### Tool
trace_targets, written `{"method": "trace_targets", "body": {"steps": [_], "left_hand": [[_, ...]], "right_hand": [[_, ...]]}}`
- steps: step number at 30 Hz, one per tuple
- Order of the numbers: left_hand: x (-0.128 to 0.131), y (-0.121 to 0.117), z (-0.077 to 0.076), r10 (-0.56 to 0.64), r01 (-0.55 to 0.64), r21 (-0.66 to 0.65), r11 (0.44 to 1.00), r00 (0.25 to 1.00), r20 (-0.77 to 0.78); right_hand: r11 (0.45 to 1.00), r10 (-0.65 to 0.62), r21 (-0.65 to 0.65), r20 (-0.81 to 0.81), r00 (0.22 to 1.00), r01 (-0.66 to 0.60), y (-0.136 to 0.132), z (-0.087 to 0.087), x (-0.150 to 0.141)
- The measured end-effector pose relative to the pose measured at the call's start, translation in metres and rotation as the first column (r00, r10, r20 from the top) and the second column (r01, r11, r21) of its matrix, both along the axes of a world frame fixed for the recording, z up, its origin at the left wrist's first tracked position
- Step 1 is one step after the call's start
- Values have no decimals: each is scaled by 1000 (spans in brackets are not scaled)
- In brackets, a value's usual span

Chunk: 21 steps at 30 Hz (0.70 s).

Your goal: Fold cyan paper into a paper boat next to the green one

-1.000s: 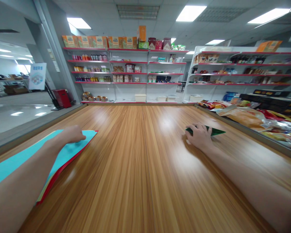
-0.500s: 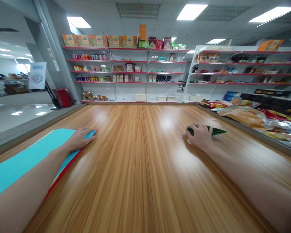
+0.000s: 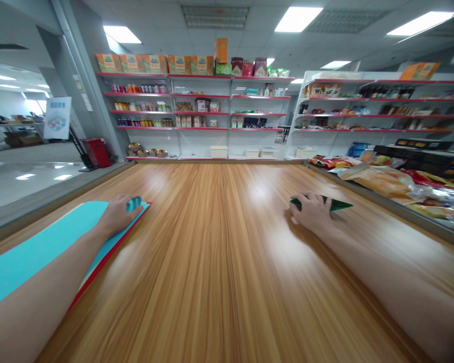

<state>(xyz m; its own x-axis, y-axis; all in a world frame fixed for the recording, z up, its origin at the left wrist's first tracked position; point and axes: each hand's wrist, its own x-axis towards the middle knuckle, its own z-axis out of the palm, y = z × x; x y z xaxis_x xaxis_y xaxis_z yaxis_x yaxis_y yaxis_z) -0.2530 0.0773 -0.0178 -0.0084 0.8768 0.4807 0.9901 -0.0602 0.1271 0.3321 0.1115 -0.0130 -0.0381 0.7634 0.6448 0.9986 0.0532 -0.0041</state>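
Note:
At the far end of a stack of coloured paper on the left, my left hand [image 3: 119,214] pinches the corner of the top turquoise sheet [image 3: 56,237]; that corner is curled up between thumb and fingers. A red sheet [image 3: 109,252] shows along the stack's right edge, with a thin pale layer between. Over on the right, my right hand [image 3: 313,212] is closed around a dark green folded paper [image 3: 339,204] with a pointed end sticking out to the right. The palm hides its middle.
Both hands are over a wood-grain table [image 3: 196,262] with a raised rim. Bagged snacks [image 3: 386,181] and dark boxes [image 3: 427,156] lie beyond its right edge. Stocked shelves [image 3: 200,96] stand behind, and a red box [image 3: 97,152] is on the floor at left.
The left fingers have drawn back slightly and curled the corner of the turquoise sheet upward, baring more of the sheet below. My right hand stays in place on the green paper.

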Motion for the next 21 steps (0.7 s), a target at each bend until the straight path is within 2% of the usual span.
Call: {"method": "trace_targets", "body": {"steps": [5,12,21], "left_hand": [[0,-2,2,58,-58,-10,998,995,76],[-2,-2,4,167,-159,-65,985,976,139],[-2,-1,10,271,-266,-153,952,962,16]], "right_hand": [[998,-52,20,-9,999,52,1,-2,1],[998,-55,22,-7,998,55,1,-2,1],[998,-62,16,4,998,62,2,-2,2]]}}
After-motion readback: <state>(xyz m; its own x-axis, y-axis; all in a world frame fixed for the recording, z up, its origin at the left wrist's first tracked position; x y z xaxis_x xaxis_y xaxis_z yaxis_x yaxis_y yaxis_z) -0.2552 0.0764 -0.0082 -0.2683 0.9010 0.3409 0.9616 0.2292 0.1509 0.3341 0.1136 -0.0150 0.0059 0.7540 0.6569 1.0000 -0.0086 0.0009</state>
